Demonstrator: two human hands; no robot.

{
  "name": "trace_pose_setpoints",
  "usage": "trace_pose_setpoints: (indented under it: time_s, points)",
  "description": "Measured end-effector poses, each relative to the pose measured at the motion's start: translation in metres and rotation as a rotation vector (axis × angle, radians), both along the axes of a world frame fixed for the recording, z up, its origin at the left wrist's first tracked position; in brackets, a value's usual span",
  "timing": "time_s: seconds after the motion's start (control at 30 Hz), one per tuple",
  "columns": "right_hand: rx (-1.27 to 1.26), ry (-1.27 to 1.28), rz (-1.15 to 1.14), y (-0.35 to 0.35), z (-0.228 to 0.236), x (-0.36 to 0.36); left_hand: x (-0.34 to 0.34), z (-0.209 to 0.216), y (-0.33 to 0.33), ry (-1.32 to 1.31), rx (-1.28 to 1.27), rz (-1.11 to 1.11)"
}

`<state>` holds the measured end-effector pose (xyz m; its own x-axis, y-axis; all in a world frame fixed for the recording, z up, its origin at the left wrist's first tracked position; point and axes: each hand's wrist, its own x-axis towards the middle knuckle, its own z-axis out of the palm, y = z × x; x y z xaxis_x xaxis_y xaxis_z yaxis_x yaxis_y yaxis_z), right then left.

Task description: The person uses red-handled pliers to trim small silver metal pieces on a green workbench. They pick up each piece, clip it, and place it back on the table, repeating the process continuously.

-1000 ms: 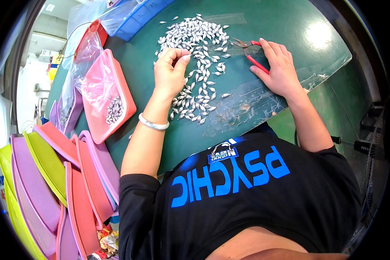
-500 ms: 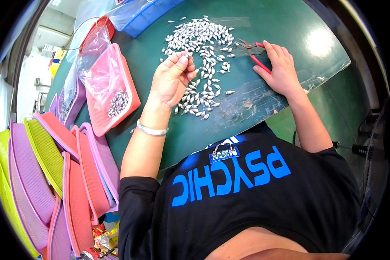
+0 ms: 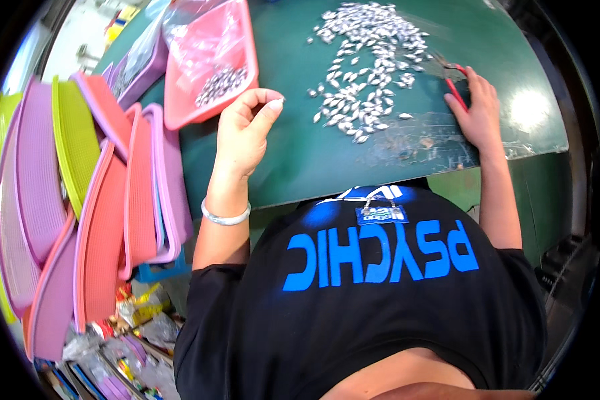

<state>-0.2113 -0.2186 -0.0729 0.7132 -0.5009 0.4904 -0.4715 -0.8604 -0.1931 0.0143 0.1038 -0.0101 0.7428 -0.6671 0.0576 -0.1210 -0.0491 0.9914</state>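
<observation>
My left hand (image 3: 243,133), with a pale bangle on its wrist, is lifted by the near corner of a pink plastic basket (image 3: 172,107). Its thumb and forefinger are pinched together; whatever is at their tips is too small to name. On the right, my right hand (image 3: 480,110) rests on the green table around red-handled pliers (image 3: 456,93), whose jaws point at the pile. Between the hands lies a spread of small silver teardrop-shaped metal pieces (image 3: 373,30). Darker metal pieces (image 3: 221,85) sit inside the pink basket beside clear plastic film.
Purple, pink and green baskets (image 3: 103,233) stand stacked on edge at the left. A purple bin (image 3: 143,73) is beyond the pink basket. The green table's (image 3: 280,170) near edge runs before my body. Wrapped packages (image 3: 143,307) lie low at the left.
My left hand has moved left, away from the silver pieces and toward the pink basket. My right hand still holds the pliers beside the pile. The whole view has shifted.
</observation>
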Motion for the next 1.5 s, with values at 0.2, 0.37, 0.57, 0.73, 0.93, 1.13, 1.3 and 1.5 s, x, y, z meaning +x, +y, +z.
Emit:
trace_pose_setpoints:
  time_s: [0.2,0.37,0.57,0.73,0.93,1.13,1.3,1.5]
  points:
    - [-0.010,0.054,-0.024,-0.004,-0.003,0.001,0.015,-0.022,0.085,-0.821,0.487,0.420]
    - [-0.004,0.054,-0.015,-0.007,-0.006,0.002,0.022,-0.046,0.120,-0.961,0.770,0.501]
    - [-0.007,0.033,-0.002,-0.010,-0.009,0.001,0.020,-0.045,0.133,-0.646,0.669,0.589]
    - [-0.034,0.028,0.009,-0.012,-0.010,0.000,0.014,-0.043,0.133,-0.706,0.601,0.651]
    - [-0.034,0.027,-0.001,-0.005,-0.004,0.001,0.002,-0.025,0.089,-0.602,0.394,0.501]
    - [-0.037,-0.014,-0.003,0.004,-0.002,0.002,-0.019,-0.005,-0.007,-0.814,0.300,0.033]
    - [0.001,-0.017,-0.017,0.009,0.004,0.001,-0.021,0.000,-0.082,-0.990,0.261,-0.238]
    - [0.032,-0.015,0.002,0.011,0.009,0.000,-0.009,-0.014,-0.149,-1.002,0.276,-0.368]
